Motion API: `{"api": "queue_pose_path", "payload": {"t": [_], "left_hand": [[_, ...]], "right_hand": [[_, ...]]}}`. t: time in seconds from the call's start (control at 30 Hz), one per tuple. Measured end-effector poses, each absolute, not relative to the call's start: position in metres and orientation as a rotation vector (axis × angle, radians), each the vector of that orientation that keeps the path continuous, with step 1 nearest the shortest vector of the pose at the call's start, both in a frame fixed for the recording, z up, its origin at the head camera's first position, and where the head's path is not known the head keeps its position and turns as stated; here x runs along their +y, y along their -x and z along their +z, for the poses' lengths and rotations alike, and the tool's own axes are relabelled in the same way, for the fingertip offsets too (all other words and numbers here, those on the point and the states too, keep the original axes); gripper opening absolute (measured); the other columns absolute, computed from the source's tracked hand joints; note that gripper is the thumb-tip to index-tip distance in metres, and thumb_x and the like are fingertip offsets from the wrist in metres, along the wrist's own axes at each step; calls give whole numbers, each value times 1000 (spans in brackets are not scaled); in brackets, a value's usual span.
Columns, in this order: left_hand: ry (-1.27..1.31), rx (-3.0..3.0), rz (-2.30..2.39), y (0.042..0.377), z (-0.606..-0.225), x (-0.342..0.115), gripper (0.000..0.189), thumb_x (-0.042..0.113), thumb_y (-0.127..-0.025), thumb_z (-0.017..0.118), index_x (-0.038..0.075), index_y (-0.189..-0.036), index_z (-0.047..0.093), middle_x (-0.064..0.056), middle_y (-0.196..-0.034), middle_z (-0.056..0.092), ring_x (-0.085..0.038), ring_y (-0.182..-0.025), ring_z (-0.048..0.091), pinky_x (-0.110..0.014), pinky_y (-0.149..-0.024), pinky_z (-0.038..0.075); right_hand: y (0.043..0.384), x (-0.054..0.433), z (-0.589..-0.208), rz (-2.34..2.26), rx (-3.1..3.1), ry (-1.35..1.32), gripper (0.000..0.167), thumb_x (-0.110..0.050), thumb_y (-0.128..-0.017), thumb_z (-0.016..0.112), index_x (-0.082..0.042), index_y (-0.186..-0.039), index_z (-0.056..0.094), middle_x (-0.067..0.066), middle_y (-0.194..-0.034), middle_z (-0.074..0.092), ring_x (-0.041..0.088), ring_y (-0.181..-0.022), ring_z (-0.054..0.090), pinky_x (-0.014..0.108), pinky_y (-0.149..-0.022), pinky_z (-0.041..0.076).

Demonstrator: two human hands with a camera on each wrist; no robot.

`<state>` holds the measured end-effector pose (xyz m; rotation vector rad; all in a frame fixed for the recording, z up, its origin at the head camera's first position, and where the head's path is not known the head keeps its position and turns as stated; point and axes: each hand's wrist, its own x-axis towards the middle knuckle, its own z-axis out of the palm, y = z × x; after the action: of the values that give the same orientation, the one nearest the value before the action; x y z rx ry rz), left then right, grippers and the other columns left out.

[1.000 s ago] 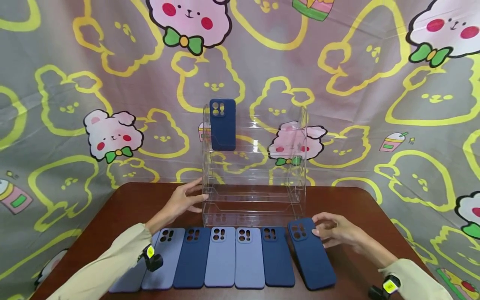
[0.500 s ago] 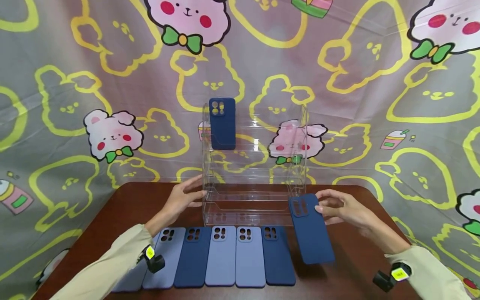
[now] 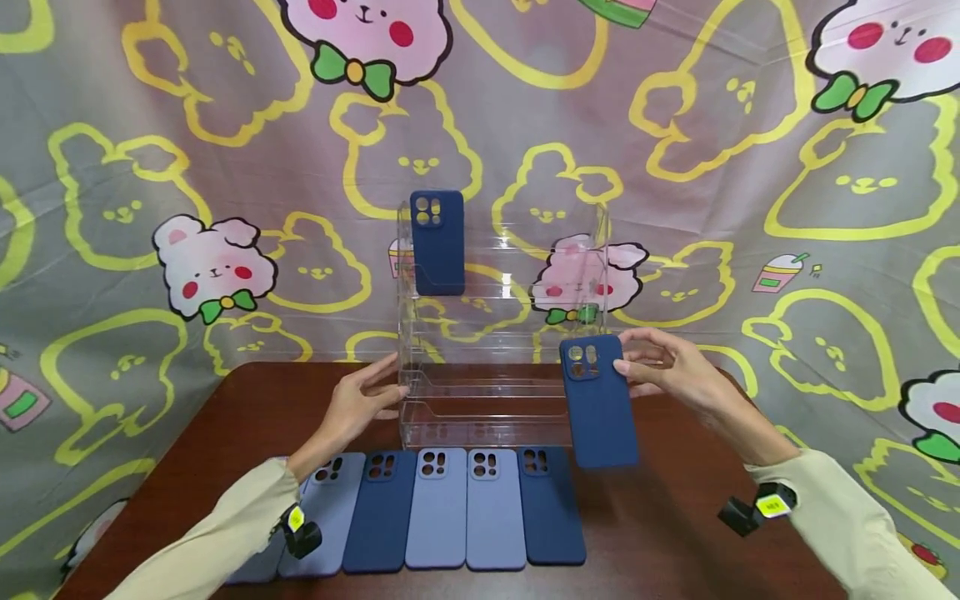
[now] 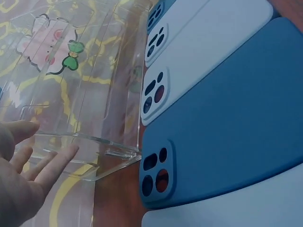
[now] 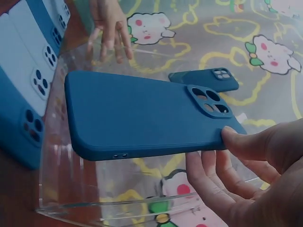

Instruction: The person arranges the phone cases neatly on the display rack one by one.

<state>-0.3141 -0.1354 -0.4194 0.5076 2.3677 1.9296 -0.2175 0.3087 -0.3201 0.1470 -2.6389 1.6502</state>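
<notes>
My right hand (image 3: 671, 371) pinches a dark blue phone case (image 3: 602, 417) near its camera cutout, thumb on the back and fingers behind. The case hangs upright and slightly tilted, off the table, overlapping the right side of a clear acrylic display rack (image 3: 487, 408) in the head view. The right wrist view shows the same phone case (image 5: 142, 113) from close by. My left hand (image 3: 356, 408) has its fingers loosely extended at the rack's left side, holding nothing. Another dark blue phone case (image 3: 438, 258) stands in the rack's upper left.
Before the rack, a row of phone cases lies on the brown table (image 3: 675, 517), among them a light lavender-blue case (image 3: 497, 517) and a dark blue case (image 3: 553, 517). A cartoon-printed cloth (image 3: 675, 125) hangs behind.
My right hand has lifted the dark blue phone case off the table at the row's right end, bringing it up and slightly left toward the rack. The left hand has stayed at the rack's side.
</notes>
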Motion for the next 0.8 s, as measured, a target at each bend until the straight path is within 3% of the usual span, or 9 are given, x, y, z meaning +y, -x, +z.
{"api": "queue_pose_path", "payload": {"t": [0.23, 0.5, 0.6, 0.8], "left_hand": [[-520, 2443, 1920, 311, -420, -130, 63, -1, -100, 68, 6, -158, 46, -25, -156, 50, -42, -119, 68, -39, -76, 68], [-488, 2476, 1920, 311, -417, -129, 63, -4, -98, 69, 5, -157, 48, -28, -151, 52, -46, -114, 70, -40, -73, 68], [-502, 2472, 1919, 312, -417, -129, 63, -4, -98, 69, 6, -156, 48, -26, -152, 52, -48, -116, 68, -38, -72, 68], [-545, 2479, 1906, 313, -420, -131, 62, -5, -98, 68, 5, -156, 49, -25, -152, 53, -49, -116, 67, -36, -69, 68]], "right_hand": [[233, 299, -309, 1573, -2530, -161, 52, -21, -102, 71, 1, -144, 49, 25, -128, 64, 5, -95, 70, 33, -82, 67], [253, 295, -291, 1615, -2390, -206, 42, -22, -102, 72, -8, -137, 54, -6, -107, 68, 3, -93, 71, 26, -80, 66], [261, 295, -284, 1624, -2313, -242, 36, -20, -101, 72, -13, -133, 56, -8, -104, 67, 3, -91, 70, 25, -77, 66], [283, 290, -269, 1797, -2101, -332, 31, -8, -97, 75, -11, -125, 61, 1, -100, 66, 9, -81, 72, 28, -74, 67]]}}
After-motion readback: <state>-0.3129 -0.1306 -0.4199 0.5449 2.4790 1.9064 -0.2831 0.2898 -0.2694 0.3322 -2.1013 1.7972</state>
